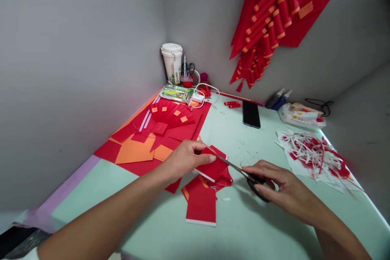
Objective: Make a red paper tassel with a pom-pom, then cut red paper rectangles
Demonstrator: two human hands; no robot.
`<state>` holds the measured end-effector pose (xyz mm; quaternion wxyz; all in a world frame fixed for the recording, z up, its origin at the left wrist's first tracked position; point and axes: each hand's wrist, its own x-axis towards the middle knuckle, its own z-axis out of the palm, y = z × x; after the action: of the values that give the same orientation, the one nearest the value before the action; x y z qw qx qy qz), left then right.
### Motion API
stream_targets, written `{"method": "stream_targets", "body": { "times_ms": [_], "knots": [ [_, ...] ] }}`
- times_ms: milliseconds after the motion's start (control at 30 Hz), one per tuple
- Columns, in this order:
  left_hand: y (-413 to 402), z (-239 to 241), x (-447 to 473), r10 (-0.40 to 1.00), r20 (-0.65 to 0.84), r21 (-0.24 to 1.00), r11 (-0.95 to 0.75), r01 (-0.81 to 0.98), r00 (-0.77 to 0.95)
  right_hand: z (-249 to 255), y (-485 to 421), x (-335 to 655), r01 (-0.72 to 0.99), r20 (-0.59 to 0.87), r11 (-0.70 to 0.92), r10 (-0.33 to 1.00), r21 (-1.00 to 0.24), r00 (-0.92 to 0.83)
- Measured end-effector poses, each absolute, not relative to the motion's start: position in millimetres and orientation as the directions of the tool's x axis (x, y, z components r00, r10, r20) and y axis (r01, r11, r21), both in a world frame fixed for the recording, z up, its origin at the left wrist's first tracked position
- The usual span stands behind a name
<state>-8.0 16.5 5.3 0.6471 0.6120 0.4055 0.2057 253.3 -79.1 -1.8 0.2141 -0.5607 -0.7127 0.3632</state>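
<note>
My left hand pinches a red paper piece that has a white strip along its near edge. In my right hand is a pair of black-handled scissors, whose blades lie across the upper part of that paper. I cannot tell whether the blades are open or closed. Below the held piece, another red paper rectangle with a white edge rests on the table. More red and orange paper pieces lie partly hidden under it. A tiny white scrap sits just to the right.
Red and orange sheets and a red paper fan spread over the left. Behind stand a coffee cup and a green packet. A phone lies at the back; paper shreds pile at right. Paper firecrackers hang on the wall.
</note>
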Motion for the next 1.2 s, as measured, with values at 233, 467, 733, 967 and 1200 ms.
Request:
{"method": "stream_targets", "body": {
  "times_ms": [233, 467, 733, 967, 1200],
  "knots": [
    [16, 4, -8, 0.761, -0.280, 0.960, 0.209, 0.187, 0.585, -2, -79, 252, 0.638, -0.110, 0.098, 0.954, -0.764, -0.278],
    [16, 5, -8, 0.762, -0.280, 0.960, 0.210, 0.187, 0.583, -3, -78, 252, 0.632, -0.114, 0.091, 0.954, -0.769, -0.276],
    [16, 4, -9, 0.761, -0.267, 0.963, 0.201, 0.177, 0.591, -6, -77, 253, 0.628, -0.100, 0.103, 0.955, -0.771, -0.279],
    [14, 7, -7, 0.775, -0.270, 0.962, 0.187, 0.201, 0.571, -6, -77, 252, 0.628, -0.126, 0.089, 0.949, -0.773, -0.290],
    [14, 6, -7, 0.756, -0.317, 0.948, 0.262, 0.178, 0.573, -15, -70, 264, 0.787, -0.029, 0.034, 0.997, -0.616, -0.066]
  ]
}}
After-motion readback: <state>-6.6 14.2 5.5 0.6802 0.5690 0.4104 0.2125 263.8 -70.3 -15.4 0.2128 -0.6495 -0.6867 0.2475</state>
